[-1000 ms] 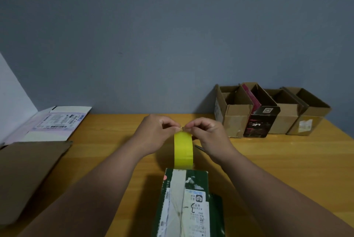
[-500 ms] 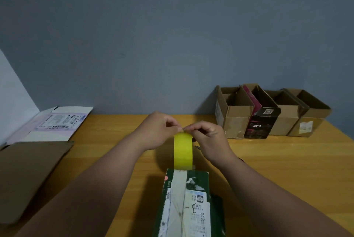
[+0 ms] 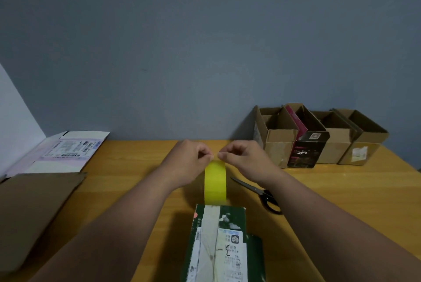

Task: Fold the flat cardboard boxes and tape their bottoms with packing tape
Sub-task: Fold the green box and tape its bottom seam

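Observation:
A green folded box (image 3: 222,243) with white labels stands on the wooden table (image 3: 341,195), close in front of me. Just beyond its far edge a yellow tape roll (image 3: 215,182) stands upright. My left hand (image 3: 185,163) and my right hand (image 3: 246,161) meet at the top of the roll. Each pinches the tape's top edge with thumb and fingertip. Black scissors (image 3: 262,193) lie on the table just right of the roll, partly behind my right forearm.
Several folded open boxes (image 3: 282,142) stand in a row at the back right by the wall. A flat brown cardboard (image 3: 34,209) lies at the left edge. Behind it lies a flat white box with a shipping label (image 3: 66,152).
Both hands have lifted slightly on the roll's top, and my right forearm has shifted so the scissors now show. The roll and green box stay put.

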